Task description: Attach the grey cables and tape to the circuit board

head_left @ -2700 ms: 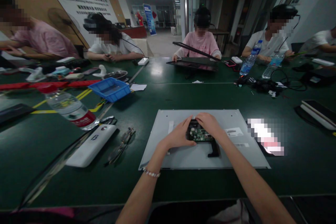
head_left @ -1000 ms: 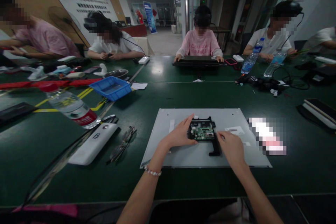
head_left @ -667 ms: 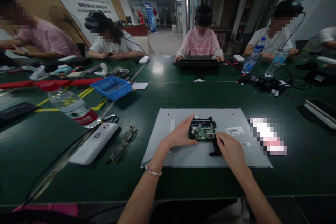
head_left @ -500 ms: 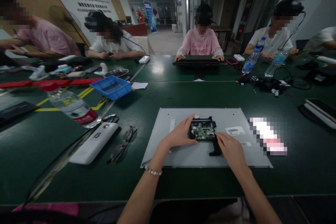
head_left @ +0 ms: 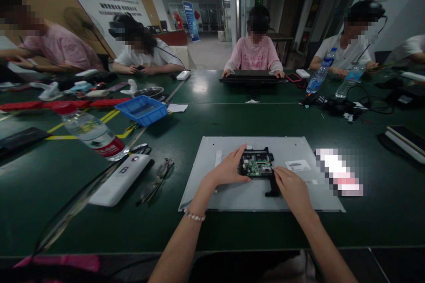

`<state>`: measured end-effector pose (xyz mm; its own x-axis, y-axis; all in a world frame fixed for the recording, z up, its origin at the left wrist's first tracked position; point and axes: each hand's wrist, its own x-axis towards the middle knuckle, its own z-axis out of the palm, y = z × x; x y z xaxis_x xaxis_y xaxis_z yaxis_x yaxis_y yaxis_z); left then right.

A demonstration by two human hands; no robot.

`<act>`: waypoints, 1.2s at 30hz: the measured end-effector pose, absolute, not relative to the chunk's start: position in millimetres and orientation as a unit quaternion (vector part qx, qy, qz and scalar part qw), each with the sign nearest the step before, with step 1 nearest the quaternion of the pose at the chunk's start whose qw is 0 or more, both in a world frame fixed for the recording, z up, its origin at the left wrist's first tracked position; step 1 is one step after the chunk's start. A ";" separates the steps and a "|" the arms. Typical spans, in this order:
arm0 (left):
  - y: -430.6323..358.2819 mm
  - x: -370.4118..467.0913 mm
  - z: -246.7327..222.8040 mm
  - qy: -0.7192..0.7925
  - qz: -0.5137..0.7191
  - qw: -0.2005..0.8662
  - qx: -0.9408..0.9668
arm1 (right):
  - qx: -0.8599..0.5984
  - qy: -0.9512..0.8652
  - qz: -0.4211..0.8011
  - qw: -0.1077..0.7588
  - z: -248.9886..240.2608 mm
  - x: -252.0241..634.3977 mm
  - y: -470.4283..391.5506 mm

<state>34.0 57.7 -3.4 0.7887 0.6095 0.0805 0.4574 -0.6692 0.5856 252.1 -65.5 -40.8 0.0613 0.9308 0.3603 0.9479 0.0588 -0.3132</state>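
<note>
A green circuit board [head_left: 257, 167] sits in a black plastic bracket [head_left: 272, 185] on the back of a light grey display panel [head_left: 229, 196]. My left hand [head_left: 229, 169] grips the left side of the bracket, fingers along its top corner and thumb at the lower edge. At the board's right edge, my right hand [head_left: 289, 183] is closed in a pinch, its fingertips against the bracket. Whether anything small lies between those fingertips cannot be made out. Pale labels [head_left: 297, 166] are stuck on the panel to the right.
Left of the panel lie glasses [head_left: 156, 181], a white power bank [head_left: 121, 180] with cables, and a tilted water bottle [head_left: 94, 135]. A blue tray [head_left: 142, 110] stands farther back. A blurred-out phone-shaped object [head_left: 339, 172] lies right. Several people sit around the green table [head_left: 206, 119].
Both hands keep the same hold on the bracket. The view has shifted very slightly; nothing else has visibly moved.
</note>
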 end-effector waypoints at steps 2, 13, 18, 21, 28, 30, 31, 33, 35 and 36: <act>57.1 33.9 -3.4 0.294 0.136 0.277 0.904 | -0.682 -0.685 -0.019 0.256 -41.5 251.9 -65.9; 63.9 21.3 17.0 0.360 0.187 0.203 0.891 | -0.679 -0.659 -0.003 0.323 -44.9 256.9 -68.9; 85.6 -6.0 12.6 0.437 0.235 0.118 0.860 | -0.671 -0.661 -0.021 0.337 -48.3 261.8 -69.8; 91.5 -20.5 -1.2 0.479 0.228 0.132 0.838 | -0.666 -0.663 -0.024 0.340 -49.3 262.3 -70.1; 92.1 -23.5 -22.4 0.506 0.237 0.162 0.813 | -0.654 -0.672 -0.019 0.348 -44.5 258.3 -70.7; 91.8 -22.6 -19.8 0.509 0.254 0.154 0.808 | -0.650 -0.673 -0.021 0.353 -43.2 257.9 -71.2; 91.2 -22.8 -16.3 0.511 0.265 0.154 0.803 | -0.648 -0.672 -0.023 0.358 -42.7 258.0 -71.4; 88.5 -24.1 -5.7 0.513 0.295 0.164 0.789 | -0.643 -0.670 -0.026 0.369 -41.7 258.5 -71.9; 83.2 -25.2 7.3 0.515 0.330 0.187 0.769 | -0.635 -0.670 -0.027 0.382 -39.9 258.6 -72.2; 79.6 -25.2 13.2 0.516 0.342 0.202 0.759 | -0.630 -0.671 -0.026 0.389 -38.3 258.1 -72.2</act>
<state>-25.2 79.6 13.2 0.2343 0.9213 0.3104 0.6454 -0.3862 0.6590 258.1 -72.2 -38.3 0.0971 0.8261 0.5551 0.8663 0.2044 -0.4558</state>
